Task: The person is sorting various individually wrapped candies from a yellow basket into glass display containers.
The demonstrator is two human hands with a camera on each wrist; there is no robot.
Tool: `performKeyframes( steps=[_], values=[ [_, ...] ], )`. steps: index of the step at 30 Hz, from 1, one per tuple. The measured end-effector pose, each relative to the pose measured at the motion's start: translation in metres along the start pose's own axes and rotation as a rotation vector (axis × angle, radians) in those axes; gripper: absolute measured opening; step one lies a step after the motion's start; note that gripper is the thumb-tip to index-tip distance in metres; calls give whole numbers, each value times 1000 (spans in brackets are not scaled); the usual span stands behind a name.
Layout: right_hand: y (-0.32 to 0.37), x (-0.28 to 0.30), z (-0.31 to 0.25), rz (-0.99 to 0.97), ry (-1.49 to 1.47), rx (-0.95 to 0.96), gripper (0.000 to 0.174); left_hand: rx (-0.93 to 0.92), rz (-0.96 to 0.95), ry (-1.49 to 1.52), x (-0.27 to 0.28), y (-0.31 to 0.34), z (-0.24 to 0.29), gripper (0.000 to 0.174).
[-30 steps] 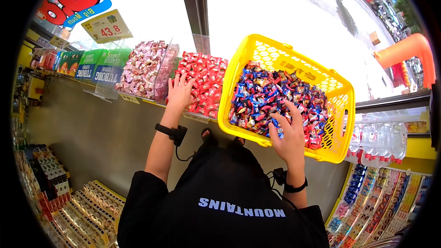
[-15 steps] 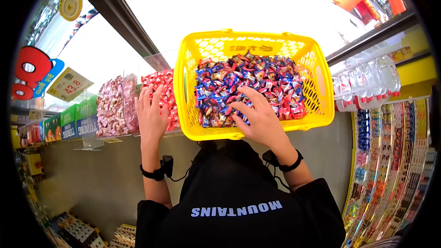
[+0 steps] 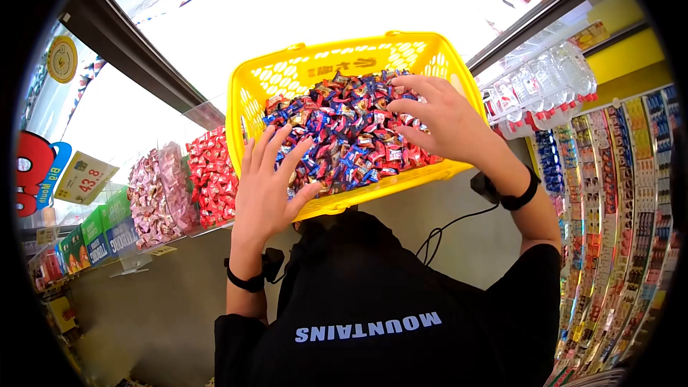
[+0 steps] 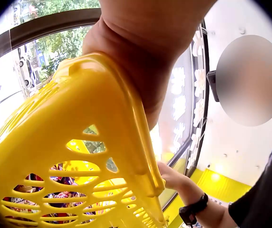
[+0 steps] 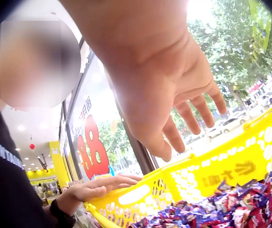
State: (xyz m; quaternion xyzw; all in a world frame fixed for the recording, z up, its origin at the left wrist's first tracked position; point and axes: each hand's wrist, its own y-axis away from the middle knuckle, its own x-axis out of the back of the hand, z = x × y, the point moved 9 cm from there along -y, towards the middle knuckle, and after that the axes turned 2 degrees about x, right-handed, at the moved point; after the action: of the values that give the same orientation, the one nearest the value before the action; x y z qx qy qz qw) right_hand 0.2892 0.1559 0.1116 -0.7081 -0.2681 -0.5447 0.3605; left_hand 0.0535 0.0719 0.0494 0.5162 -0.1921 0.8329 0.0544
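A yellow plastic basket (image 3: 369, 197) with pierced walls holds a wide heap of wrapped candies (image 3: 340, 132), mostly dark blue and red. My left hand (image 3: 264, 197) lies over its front left corner, fingers spread and reaching above the candies. Seen from the left wrist, the left hand's base (image 4: 131, 52) is right at the rim, its fingers hidden behind the basket wall. Above the right side of the heap, my right hand (image 3: 451, 125) hovers with fingers apart and slightly bent. The right wrist view shows this right hand (image 5: 169, 90) with nothing in it.
Left of the basket are bins of red-wrapped candies (image 3: 213, 175) and pink-wrapped candies (image 3: 150, 201), then green boxes (image 3: 117, 208). Clear bottles (image 3: 537, 86) line the right side, above a shelf of small packets (image 3: 609, 229). Window glass stands behind.
The head view has turned right, so the basket sits further left in it. My left hand has gone from the red candies to the basket's left corner; the right hand has moved rightward over the heap.
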Motion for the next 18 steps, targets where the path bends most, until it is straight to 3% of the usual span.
performKeyframes(
  steps=[4,7,10,11,15,18],
  values=[
    [0,-59,47,-344,163,23,43,20,3,-31,-5,-1,-5,59],
    [18,-133,75,-900,276,-42,54,25,4,-54,-7,1,-5,57],
    [29,-161,82,-1029,404,-22,58,22,14,-66,-7,2,-6,56],
    [30,-167,82,-949,464,40,40,22,29,-51,-7,3,-7,54],
    [30,-169,81,-719,605,278,17,26,52,-26,-6,4,-7,51],
    [26,-168,84,-714,597,289,17,18,53,-36,-7,4,-8,50]
  ],
)
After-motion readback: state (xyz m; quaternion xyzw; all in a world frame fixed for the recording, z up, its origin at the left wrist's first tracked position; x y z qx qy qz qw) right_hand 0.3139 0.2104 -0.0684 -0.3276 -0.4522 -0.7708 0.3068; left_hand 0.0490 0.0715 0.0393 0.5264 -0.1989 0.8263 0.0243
